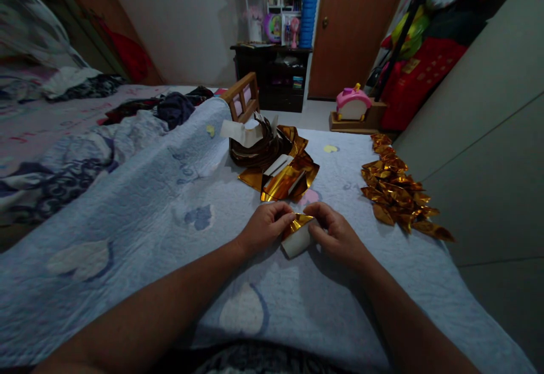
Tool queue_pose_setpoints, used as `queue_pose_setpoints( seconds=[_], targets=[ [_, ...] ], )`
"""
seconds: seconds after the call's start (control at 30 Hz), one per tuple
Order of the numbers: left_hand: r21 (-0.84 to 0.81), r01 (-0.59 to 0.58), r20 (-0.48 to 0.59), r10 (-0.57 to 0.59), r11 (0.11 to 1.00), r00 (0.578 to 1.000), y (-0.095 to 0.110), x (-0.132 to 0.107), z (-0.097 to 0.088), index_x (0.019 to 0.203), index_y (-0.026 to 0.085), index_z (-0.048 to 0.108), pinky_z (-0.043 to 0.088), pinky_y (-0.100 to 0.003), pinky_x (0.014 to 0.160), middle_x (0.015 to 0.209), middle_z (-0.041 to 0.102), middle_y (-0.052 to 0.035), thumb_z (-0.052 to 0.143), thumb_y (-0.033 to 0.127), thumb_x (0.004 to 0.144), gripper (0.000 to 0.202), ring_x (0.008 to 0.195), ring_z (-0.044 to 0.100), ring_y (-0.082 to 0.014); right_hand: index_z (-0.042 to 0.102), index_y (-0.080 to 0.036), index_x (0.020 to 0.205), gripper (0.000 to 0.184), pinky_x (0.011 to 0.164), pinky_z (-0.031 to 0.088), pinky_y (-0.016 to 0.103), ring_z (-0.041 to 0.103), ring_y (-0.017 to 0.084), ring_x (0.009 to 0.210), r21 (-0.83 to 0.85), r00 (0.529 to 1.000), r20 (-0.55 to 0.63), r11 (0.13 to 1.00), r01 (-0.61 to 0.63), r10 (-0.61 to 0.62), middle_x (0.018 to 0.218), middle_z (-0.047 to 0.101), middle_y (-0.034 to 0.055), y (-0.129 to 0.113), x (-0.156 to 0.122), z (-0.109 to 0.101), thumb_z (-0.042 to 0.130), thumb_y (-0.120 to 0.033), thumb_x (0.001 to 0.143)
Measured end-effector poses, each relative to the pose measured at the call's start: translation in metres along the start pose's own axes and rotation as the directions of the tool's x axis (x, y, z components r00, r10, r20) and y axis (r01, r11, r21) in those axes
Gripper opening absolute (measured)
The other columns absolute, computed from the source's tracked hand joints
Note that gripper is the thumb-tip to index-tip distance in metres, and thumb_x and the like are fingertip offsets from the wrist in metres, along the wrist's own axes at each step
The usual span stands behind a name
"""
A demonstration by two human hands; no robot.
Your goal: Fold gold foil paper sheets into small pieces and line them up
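Between my two hands is a partly folded sheet of gold foil paper (297,241), its white backing facing up and a gold edge along the top. My left hand (267,228) pinches its upper left side between thumb and fingers. At the right side, my right hand (335,232) grips the sheet with thumb and fingers closed. Just beyond my hands lies a loose heap of gold foil sheets (283,184), against a curled stack of dark-backed sheets (255,150). Off to the right, several folded gold foil pieces (395,192) form a long pile.
A pale blue quilt (178,266) with heart patterns covers the surface under my hands. Its left part rises in a ridge beside a bed with rumpled clothes (174,107). A wooden rail (242,99) stands at the far edge. A pink toy (353,103) sits beyond the quilt, near a door (355,34).
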State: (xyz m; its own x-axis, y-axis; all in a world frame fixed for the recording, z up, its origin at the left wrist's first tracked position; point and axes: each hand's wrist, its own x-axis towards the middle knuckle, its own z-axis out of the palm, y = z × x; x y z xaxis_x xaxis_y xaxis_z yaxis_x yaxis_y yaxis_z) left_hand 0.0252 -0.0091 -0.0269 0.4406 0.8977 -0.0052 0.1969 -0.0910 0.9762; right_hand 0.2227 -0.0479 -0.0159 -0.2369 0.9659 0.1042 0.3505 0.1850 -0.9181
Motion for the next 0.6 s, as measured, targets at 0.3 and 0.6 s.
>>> queue_pose_setpoints(
  seconds=[0.3, 0.6],
  targets=[
    [0.481, -0.168, -0.002, 0.193, 0.861, 0.981, 0.001, 0.002, -0.001, 0.077, 0.017, 0.067, 0.043, -0.028, 0.068, 0.074, 0.067, -0.0016, 0.058, 0.021, 0.091, 0.017, 0.072, 0.061, -0.0161, 0.058, -0.021, 0.092, 0.009, 0.065, 0.041, 0.028, 0.056, 0.016, 0.068, -0.217, 0.998, 0.005, 0.974, -0.063, 0.066, 0.074, 0.061, -0.0016, 0.004, 0.003, 0.000, 0.050, -0.023, 0.091],
    [0.771, -0.220, 0.041, 0.298, 0.598, 0.954, -0.012, 0.013, -0.001, 0.082, 0.017, 0.069, 0.045, -0.034, 0.079, 0.084, 0.068, -0.0062, 0.062, 0.022, 0.093, 0.014, 0.085, 0.061, -0.0220, 0.059, -0.020, 0.096, 0.013, 0.080, 0.044, 0.032, 0.059, 0.021, 0.090, -0.592, 0.997, -0.050, 0.806, 0.024, -0.066, 0.098, 0.061, 0.0074, 0.013, 0.001, 0.002, 0.053, -0.014, 0.087]
  ],
)
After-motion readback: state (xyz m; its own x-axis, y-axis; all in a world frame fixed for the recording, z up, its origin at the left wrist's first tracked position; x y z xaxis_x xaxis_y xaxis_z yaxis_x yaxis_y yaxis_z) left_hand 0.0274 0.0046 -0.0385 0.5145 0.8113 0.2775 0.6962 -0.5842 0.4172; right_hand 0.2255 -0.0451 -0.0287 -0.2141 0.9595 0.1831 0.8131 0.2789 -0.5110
